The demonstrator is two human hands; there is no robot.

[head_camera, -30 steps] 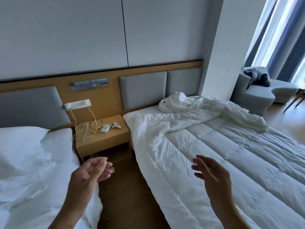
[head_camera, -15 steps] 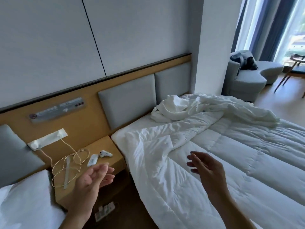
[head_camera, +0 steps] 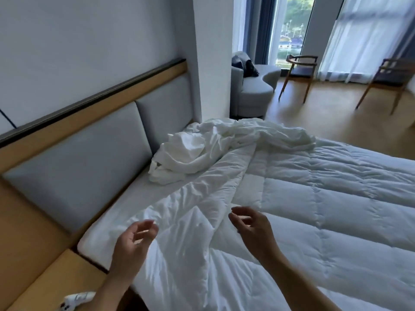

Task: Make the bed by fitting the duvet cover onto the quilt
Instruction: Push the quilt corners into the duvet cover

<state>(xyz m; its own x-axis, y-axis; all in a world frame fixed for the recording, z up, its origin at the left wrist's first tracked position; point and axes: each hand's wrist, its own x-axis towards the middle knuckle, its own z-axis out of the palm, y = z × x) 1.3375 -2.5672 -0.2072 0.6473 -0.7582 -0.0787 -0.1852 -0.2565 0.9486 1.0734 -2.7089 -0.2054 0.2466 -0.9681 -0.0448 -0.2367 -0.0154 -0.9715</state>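
A white quilted quilt (head_camera: 314,205) is spread over the bed, its near corner rumpled and folded back. A crumpled white duvet cover (head_camera: 202,149) lies bunched at the head of the bed, by the grey padded headboard (head_camera: 74,167). My left hand (head_camera: 132,243) hovers over the quilt's near corner, fingers loosely curled, holding nothing. Just to the right, my right hand (head_camera: 253,230) hangs above the quilt, fingers relaxed and empty. Neither hand touches the fabric.
A wooden nightstand (head_camera: 47,283) stands at the lower left with a small white device (head_camera: 76,298) on it. Beyond the bed are a grey armchair (head_camera: 253,88), two wooden chairs (head_camera: 298,72) and curtained windows over a wooden floor.
The view has swung right, from the nightstand and the other bed toward this bed. Both hands have moved forward over the quilt's near corner, still empty.
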